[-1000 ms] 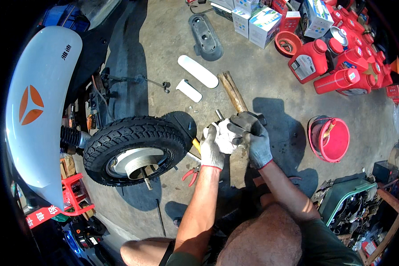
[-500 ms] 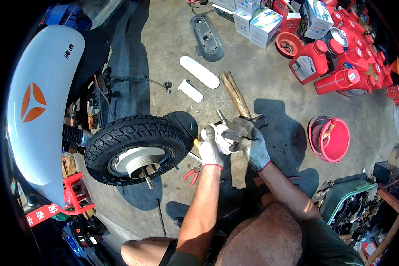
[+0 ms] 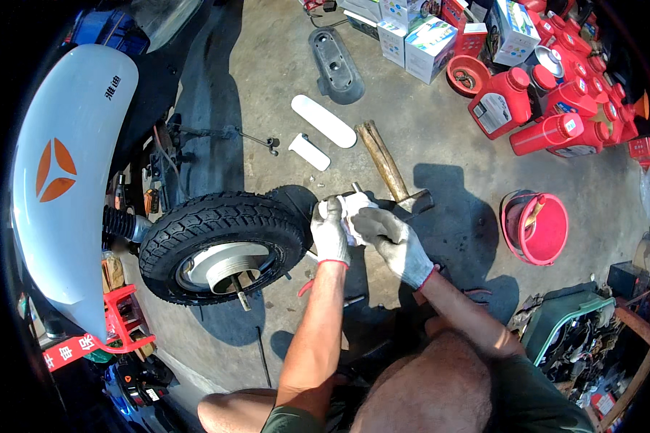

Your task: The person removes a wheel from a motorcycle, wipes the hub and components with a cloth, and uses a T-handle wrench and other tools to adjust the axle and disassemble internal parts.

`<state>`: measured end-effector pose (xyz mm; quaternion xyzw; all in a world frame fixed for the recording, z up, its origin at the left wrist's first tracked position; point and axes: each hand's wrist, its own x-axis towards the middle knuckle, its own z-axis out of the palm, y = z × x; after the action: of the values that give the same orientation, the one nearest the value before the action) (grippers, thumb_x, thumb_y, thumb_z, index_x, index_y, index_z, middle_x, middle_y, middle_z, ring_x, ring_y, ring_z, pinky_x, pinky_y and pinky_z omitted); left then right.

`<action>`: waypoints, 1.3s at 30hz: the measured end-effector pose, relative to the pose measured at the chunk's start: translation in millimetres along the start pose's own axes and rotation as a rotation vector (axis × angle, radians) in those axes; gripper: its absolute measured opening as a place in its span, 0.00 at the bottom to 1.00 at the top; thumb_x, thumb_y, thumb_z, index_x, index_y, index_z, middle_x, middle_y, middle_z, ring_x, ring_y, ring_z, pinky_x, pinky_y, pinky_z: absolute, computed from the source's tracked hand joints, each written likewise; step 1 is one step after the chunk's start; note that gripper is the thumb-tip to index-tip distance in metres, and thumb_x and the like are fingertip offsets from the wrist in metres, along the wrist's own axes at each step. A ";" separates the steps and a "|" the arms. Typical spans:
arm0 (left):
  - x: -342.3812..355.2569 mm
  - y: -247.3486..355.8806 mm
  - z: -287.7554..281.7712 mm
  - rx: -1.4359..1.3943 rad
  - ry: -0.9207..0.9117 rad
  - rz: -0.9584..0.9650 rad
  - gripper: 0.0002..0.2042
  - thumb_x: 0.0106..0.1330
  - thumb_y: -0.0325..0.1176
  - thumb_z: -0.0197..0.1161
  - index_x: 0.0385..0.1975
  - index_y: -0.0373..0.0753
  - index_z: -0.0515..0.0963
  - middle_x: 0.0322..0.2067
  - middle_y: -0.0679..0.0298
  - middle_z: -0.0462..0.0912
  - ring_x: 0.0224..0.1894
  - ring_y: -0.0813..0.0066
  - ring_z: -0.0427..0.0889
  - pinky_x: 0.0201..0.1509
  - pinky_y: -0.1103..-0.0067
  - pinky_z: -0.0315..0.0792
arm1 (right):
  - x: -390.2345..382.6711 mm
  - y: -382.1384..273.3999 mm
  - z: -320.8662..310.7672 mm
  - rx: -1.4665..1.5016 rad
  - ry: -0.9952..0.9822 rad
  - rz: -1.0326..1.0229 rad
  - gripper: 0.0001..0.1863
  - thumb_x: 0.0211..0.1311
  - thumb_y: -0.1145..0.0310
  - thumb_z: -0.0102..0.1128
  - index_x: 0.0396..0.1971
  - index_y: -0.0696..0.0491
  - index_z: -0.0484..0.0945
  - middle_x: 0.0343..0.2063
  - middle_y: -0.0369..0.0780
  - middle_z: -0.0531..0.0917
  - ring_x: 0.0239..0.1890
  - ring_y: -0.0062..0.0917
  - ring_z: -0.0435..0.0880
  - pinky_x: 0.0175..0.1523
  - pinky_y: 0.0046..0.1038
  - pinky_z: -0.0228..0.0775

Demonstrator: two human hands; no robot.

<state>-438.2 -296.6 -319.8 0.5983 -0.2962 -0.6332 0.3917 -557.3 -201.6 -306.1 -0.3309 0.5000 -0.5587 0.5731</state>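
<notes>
My left hand (image 3: 329, 237), in a white and grey glove, grips a crumpled white cloth (image 3: 349, 211) with a short metal rod (image 3: 355, 187) poking out behind it. My right hand (image 3: 399, 247), gloved likewise, has its fingers closed on the cloth's right side. Just beyond them lies a hammer (image 3: 415, 203) with a worn wooden handle. To the left stands a black-tyred wheel (image 3: 177, 220) with an exposed hub and axle (image 3: 240, 289). Red-handled pliers (image 3: 305, 288) lie partly hidden by my left forearm.
A white scooter fender (image 3: 66, 238) fills the left. Two white plastic pieces (image 3: 322, 120) and a grey cover (image 3: 334, 65) lie ahead. Boxes (image 3: 427, 49) and red bottles (image 3: 500, 101) crowd the upper right. A pink bucket (image 3: 545, 245) and green crate (image 3: 540, 328) stand at the right.
Both hands and the cloth have moved left. My right hand's fingers have shifted down over the cloth, leaving more of the hammer head showing.
</notes>
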 end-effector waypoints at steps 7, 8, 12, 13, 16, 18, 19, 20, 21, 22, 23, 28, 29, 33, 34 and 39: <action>-23.8 7.6 -1.6 0.032 -0.121 0.102 0.18 0.71 0.40 0.59 0.54 0.34 0.74 0.43 0.61 0.82 0.44 0.72 0.81 0.49 0.75 0.76 | 6.3 -13.5 1.6 -0.930 0.026 -0.263 0.35 0.51 0.79 0.54 0.64 0.59 0.63 0.66 0.51 0.65 0.68 0.42 0.64 0.71 0.38 0.56; -30.0 8.1 2.7 0.032 -0.146 0.137 0.19 0.71 0.41 0.59 0.55 0.34 0.73 0.45 0.60 0.82 0.46 0.71 0.81 0.51 0.75 0.75 | 8.5 -11.7 4.8 -1.062 0.033 -0.292 0.36 0.51 0.77 0.56 0.65 0.58 0.63 0.67 0.51 0.62 0.69 0.42 0.62 0.72 0.39 0.54; -39.4 1.3 15.6 0.680 -0.124 0.395 0.18 0.73 0.36 0.55 0.58 0.35 0.71 0.49 0.57 0.79 0.51 0.72 0.77 0.55 0.77 0.72 | 6.7 -1.7 13.3 -0.908 -0.111 -0.171 0.34 0.52 0.74 0.55 0.64 0.57 0.65 0.64 0.53 0.67 0.68 0.43 0.64 0.72 0.39 0.54; -34.3 -1.0 16.2 0.391 -0.108 0.230 0.16 0.73 0.35 0.55 0.55 0.35 0.73 0.46 0.59 0.80 0.48 0.73 0.77 0.53 0.77 0.73 | 2.0 0.3 12.6 -0.877 -0.096 -0.177 0.32 0.52 0.75 0.54 0.62 0.58 0.67 0.62 0.53 0.69 0.66 0.43 0.67 0.70 0.38 0.57; -16.9 -4.2 1.4 0.186 -0.061 -0.014 0.11 0.71 0.33 0.57 0.50 0.38 0.74 0.37 0.64 0.80 0.38 0.76 0.78 0.43 0.78 0.75 | -3.4 5.6 3.1 -0.622 -0.061 -0.227 0.28 0.55 0.76 0.53 0.59 0.60 0.70 0.58 0.53 0.75 0.59 0.42 0.76 0.64 0.34 0.68; -7.5 -6.9 -8.0 0.012 -0.052 -0.048 0.10 0.72 0.31 0.57 0.49 0.38 0.75 0.38 0.63 0.82 0.38 0.75 0.81 0.43 0.79 0.77 | -0.4 8.5 -5.8 0.098 -0.007 0.091 0.26 0.59 0.76 0.53 0.59 0.62 0.70 0.57 0.50 0.77 0.58 0.40 0.78 0.64 0.35 0.69; -5.2 -7.8 -12.1 -0.020 -0.058 -0.012 0.09 0.72 0.31 0.57 0.48 0.38 0.75 0.39 0.62 0.82 0.38 0.74 0.82 0.43 0.78 0.77 | -0.8 9.4 -10.4 0.723 0.035 0.143 0.24 0.64 0.72 0.52 0.60 0.64 0.69 0.57 0.49 0.77 0.58 0.40 0.78 0.65 0.38 0.69; -3.7 -8.2 -14.7 -0.033 -0.022 -0.036 0.09 0.71 0.32 0.57 0.48 0.38 0.75 0.39 0.61 0.83 0.38 0.73 0.83 0.43 0.78 0.78 | 1.7 10.4 -15.4 1.025 0.044 0.171 0.28 0.67 0.65 0.52 0.62 0.65 0.65 0.60 0.51 0.74 0.61 0.44 0.75 0.67 0.42 0.65; -5.7 -8.8 -16.8 -0.157 -0.066 -0.069 0.11 0.71 0.33 0.58 0.48 0.37 0.76 0.39 0.60 0.83 0.37 0.71 0.83 0.41 0.76 0.79 | 2.1 11.0 -19.6 1.059 0.031 0.187 0.30 0.68 0.61 0.51 0.63 0.64 0.63 0.61 0.51 0.71 0.63 0.44 0.72 0.68 0.43 0.63; -7.2 -9.2 -16.9 -0.206 -0.088 -0.060 0.11 0.71 0.34 0.58 0.48 0.36 0.76 0.39 0.60 0.84 0.37 0.70 0.84 0.41 0.76 0.79 | 2.7 11.9 -23.1 1.131 0.001 0.169 0.32 0.69 0.58 0.50 0.65 0.64 0.61 0.63 0.52 0.69 0.65 0.43 0.70 0.69 0.44 0.61; -8.6 -9.1 -15.9 -0.253 -0.097 -0.062 0.12 0.71 0.35 0.58 0.49 0.36 0.76 0.39 0.59 0.84 0.37 0.70 0.84 0.40 0.75 0.80 | 3.2 12.9 -25.4 1.115 0.022 0.195 0.32 0.69 0.56 0.49 0.65 0.64 0.61 0.64 0.51 0.68 0.65 0.43 0.68 0.70 0.45 0.60; -15.2 -10.8 -3.6 -0.206 -0.127 0.017 0.13 0.73 0.39 0.57 0.48 0.36 0.78 0.40 0.60 0.83 0.38 0.75 0.83 0.42 0.78 0.78 | 3.0 22.0 -21.8 1.127 -0.019 0.181 0.33 0.72 0.53 0.47 0.66 0.62 0.60 0.65 0.49 0.68 0.67 0.42 0.67 0.71 0.44 0.56; -17.2 -13.0 -0.6 -0.040 -0.126 0.041 0.12 0.73 0.37 0.56 0.49 0.37 0.77 0.40 0.62 0.83 0.40 0.77 0.82 0.45 0.80 0.76 | 6.2 25.7 -15.4 0.975 0.024 0.227 0.32 0.72 0.53 0.47 0.66 0.62 0.61 0.64 0.47 0.69 0.66 0.38 0.68 0.70 0.41 0.58; -38.8 -35.3 18.5 0.169 -0.107 0.069 0.17 0.73 0.33 0.54 0.58 0.34 0.72 0.50 0.58 0.81 0.47 0.68 0.81 0.52 0.76 0.74 | 18.0 38.3 4.1 0.590 0.163 0.234 0.25 0.75 0.65 0.46 0.67 0.59 0.61 0.63 0.41 0.71 0.63 0.22 0.69 0.69 0.24 0.58; -38.0 -37.0 21.4 0.368 -0.072 0.110 0.17 0.72 0.32 0.54 0.58 0.34 0.72 0.51 0.56 0.81 0.50 0.66 0.80 0.55 0.75 0.73 | 21.8 40.1 5.0 0.600 0.221 0.273 0.25 0.75 0.65 0.48 0.67 0.59 0.61 0.63 0.40 0.70 0.61 0.21 0.70 0.68 0.24 0.60; -65.1 -53.6 35.7 0.217 -0.063 0.163 0.17 0.71 0.26 0.54 0.59 0.34 0.71 0.49 0.59 0.80 0.48 0.74 0.79 0.51 0.79 0.74 | 27.2 34.3 -0.9 0.369 0.196 0.197 0.28 0.73 0.60 0.52 0.67 0.57 0.63 0.60 0.37 0.74 0.57 0.17 0.72 0.60 0.19 0.64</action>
<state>-482.6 -216.9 -326.9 0.5909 -0.4227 -0.5819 0.3656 -550.9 -222.5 -344.1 -0.1141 0.4723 -0.6117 0.6243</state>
